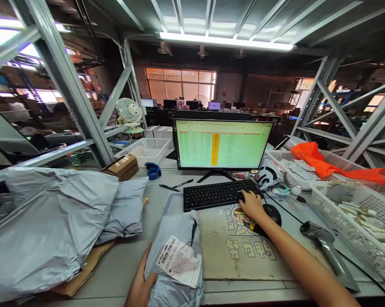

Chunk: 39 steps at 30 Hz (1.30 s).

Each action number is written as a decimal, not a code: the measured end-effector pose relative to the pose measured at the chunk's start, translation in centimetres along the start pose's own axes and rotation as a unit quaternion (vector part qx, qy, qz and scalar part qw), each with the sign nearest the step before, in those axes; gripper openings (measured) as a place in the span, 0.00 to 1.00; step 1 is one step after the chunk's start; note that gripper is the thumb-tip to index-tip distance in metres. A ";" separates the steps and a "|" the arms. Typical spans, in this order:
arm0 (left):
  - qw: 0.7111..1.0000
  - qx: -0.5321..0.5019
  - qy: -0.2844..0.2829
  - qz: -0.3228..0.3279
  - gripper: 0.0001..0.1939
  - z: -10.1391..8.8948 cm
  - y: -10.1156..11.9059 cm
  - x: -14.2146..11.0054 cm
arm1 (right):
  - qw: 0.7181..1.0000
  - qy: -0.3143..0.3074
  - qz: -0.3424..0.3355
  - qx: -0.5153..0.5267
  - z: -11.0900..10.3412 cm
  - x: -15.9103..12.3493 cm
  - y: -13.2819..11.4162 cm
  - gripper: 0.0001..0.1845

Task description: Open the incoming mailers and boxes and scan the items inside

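Observation:
My left hand (141,279) grips the left edge of a grey plastic mailer parcel (178,226), thumb on top. A white shipping label (181,261) with barcodes faces up on it. At the right end of the black keyboard (211,194), my right hand (252,205) rests its fingers on the number keys, holding nothing. A black mouse (272,214) lies just right of that wrist. Behind the keyboard stands a monitor (195,147) showing a spreadsheet with an orange column. Under the right forearm spreads a desk mat (218,260) with a cartoon print.
Large grey mailers (51,217) are piled at the left, beside a small cardboard box (122,167). Two pens (182,183) lie left of the keyboard. A barcode scanner (328,245) rests at the right, near white plastic baskets (336,192). Metal rack posts (61,81) frame the desk.

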State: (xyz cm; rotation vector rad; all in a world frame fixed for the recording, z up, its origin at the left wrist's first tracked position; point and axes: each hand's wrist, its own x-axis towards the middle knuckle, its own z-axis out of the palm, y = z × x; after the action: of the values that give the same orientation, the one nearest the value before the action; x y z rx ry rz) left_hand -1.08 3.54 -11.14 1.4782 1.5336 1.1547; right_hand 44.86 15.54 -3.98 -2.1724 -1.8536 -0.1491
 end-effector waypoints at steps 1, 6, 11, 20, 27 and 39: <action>0.999 -0.035 -0.021 0.002 0.36 0.0 -0.4 0.0 | 1.000 0.002 0.003 -0.006 -0.1 0.2 -0.2 0.25; 0.992 -0.127 -0.016 -0.001 0.34 0.2 -1.4 0.1 | 1.000 -0.002 0.004 -0.028 -1.1 0.2 -0.2 0.23; 0.987 -0.140 -0.043 -0.071 0.29 -0.2 0.5 0.4 | 0.998 -0.025 -0.017 -0.046 -2.1 -4.2 1.2 0.23; 0.979 0.062 -0.135 0.141 0.23 -1.0 14.4 2.4 | 0.995 0.009 -0.063 -0.074 1.2 -14.7 5.0 0.18; 0.932 0.200 -0.178 0.243 0.20 3.2 18.2 2.7 | 0.967 0.177 -0.145 0.111 -1.5 -17.7 3.4 0.20; 0.930 0.161 -0.116 0.308 0.14 4.8 20.0 1.2 | 0.921 0.125 -0.338 0.150 -10.0 -17.3 -9.0 0.19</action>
State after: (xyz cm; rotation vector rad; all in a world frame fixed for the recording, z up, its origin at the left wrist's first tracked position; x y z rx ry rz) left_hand 10.56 4.32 5.88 2.3417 1.1568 1.0306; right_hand 34.12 -2.44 2.44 -1.1870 -2.2111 -0.2456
